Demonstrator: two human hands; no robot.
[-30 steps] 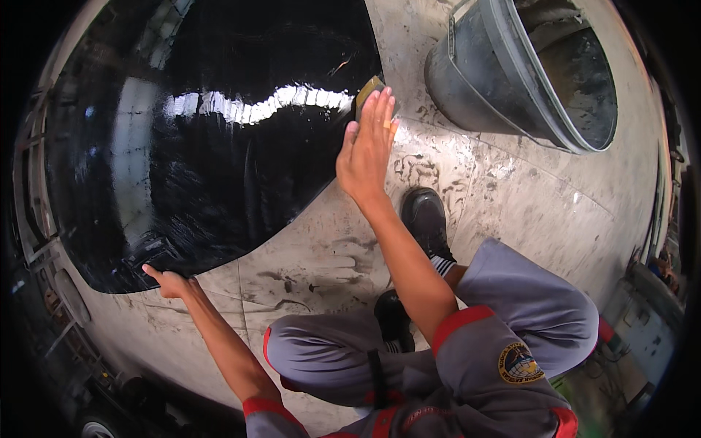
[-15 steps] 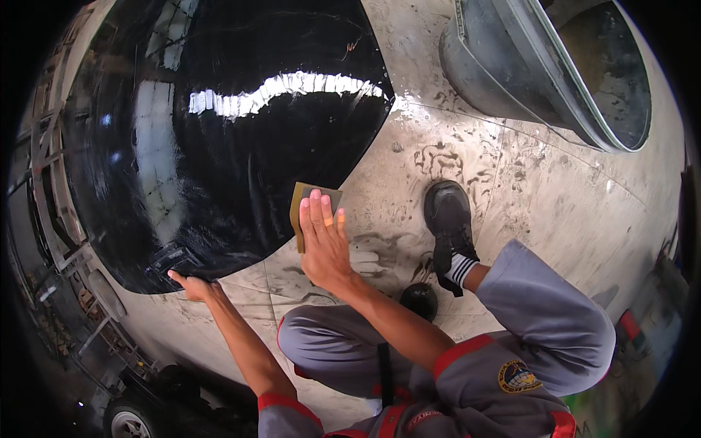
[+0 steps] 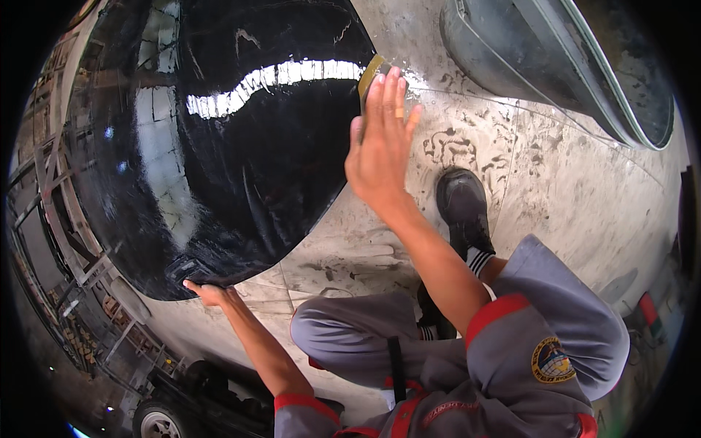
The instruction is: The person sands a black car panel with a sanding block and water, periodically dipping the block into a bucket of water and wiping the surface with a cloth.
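A large glossy black car panel, curved and wet-looking with streaks, fills the left and centre of the view. My left hand grips its near edge, thumb on top and fingers hidden beneath. Out at the panel's right corner, my right hand lies with straight fingers over a piece of sandpaper, brownish yellow with a grey face. Most of the sandpaper is covered by the fingers, and it meets the panel's edge. An orange band wraps two of the right fingers.
A big grey metal bucket leans into view at the upper right. My dark shoe rests on the pale, wet-marked floor. Metal racks line the left, with a wheel at lower left.
My right hand has slid the sandpaper up and right along the panel's edge to its corner. My left hand keeps its grip. The whole view has shifted slightly.
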